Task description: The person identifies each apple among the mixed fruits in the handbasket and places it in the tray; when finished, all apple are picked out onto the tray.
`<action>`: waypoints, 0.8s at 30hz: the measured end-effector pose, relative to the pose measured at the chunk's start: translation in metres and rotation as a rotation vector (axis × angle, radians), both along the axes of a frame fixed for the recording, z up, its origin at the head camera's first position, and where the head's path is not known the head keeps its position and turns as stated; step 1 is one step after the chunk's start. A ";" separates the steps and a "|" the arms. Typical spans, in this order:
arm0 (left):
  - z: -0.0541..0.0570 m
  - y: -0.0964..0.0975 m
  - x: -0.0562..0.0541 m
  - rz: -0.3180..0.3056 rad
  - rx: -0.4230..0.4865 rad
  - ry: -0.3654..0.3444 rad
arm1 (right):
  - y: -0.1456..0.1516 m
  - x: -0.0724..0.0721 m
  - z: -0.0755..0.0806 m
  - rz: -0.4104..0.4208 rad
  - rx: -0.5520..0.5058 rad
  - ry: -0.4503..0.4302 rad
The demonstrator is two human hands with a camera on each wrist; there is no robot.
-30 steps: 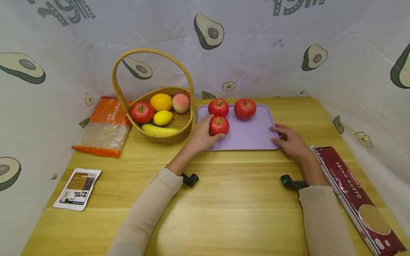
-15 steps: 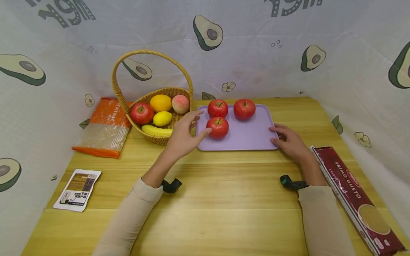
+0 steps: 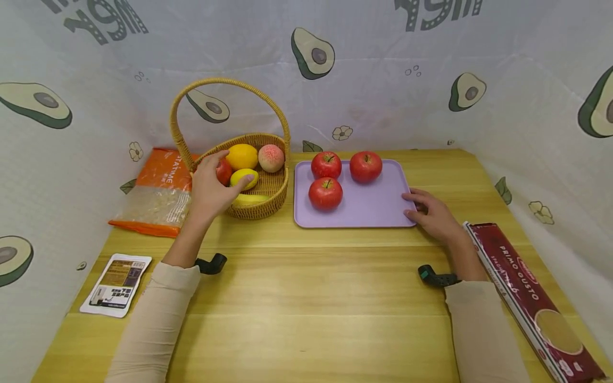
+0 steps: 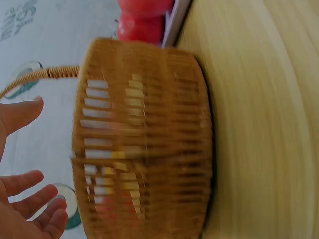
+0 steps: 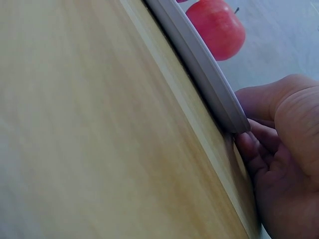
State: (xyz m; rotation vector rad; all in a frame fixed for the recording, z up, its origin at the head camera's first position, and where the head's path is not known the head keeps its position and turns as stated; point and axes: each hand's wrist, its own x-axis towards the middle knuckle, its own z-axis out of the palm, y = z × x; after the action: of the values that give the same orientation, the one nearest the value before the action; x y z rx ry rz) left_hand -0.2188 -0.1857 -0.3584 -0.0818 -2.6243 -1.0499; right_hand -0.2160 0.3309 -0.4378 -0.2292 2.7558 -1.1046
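My left hand (image 3: 210, 186) hovers over the near left side of the wicker basket (image 3: 256, 210), thumb and fingers spread, holding nothing. Beneath it, a red apple (image 3: 223, 171) is partly hidden by the hand. A small lemon (image 3: 244, 180), a larger yellow fruit (image 3: 242, 157), a peach (image 3: 271, 158) and a banana (image 3: 251, 199) also lie in the basket. On the purple tray (image 3: 369, 205) are three red apples, including a front one (image 3: 325, 193) and a right one (image 3: 366, 166). My right hand (image 3: 433, 213) pinches the tray's right edge, thumb on the rim (image 5: 219, 84) and fingers below.
An orange and clear bag (image 3: 155, 197) lies left of the basket, with a white-edged pouch (image 3: 116, 284) nearer. A long dark red spaghetti box (image 3: 536, 298) lies along the right side. A cloth printed with avocados (image 3: 313, 53) hangs behind the wooden table (image 3: 311, 298).
My left hand has let go of the front left apple on the tray and moved left over the basket. The right hand stays at the tray's edge.
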 end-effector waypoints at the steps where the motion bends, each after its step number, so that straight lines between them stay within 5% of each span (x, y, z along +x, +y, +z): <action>1: -0.001 -0.005 -0.002 0.015 -0.008 -0.012 | 0.000 0.000 0.000 -0.001 -0.002 -0.003; 9: -0.009 -0.027 -0.010 0.097 -0.042 -0.086 | -0.002 0.000 0.001 -0.005 0.005 -0.006; 24: -0.014 -0.034 -0.015 0.222 -0.102 -0.146 | 0.000 0.000 0.000 0.004 0.004 0.005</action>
State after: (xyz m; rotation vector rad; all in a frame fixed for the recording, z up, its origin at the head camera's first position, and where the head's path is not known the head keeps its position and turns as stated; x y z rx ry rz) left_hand -0.2341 -0.2197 -0.3726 0.2674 -2.7375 -0.8769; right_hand -0.2157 0.3308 -0.4376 -0.2368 2.7604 -1.0992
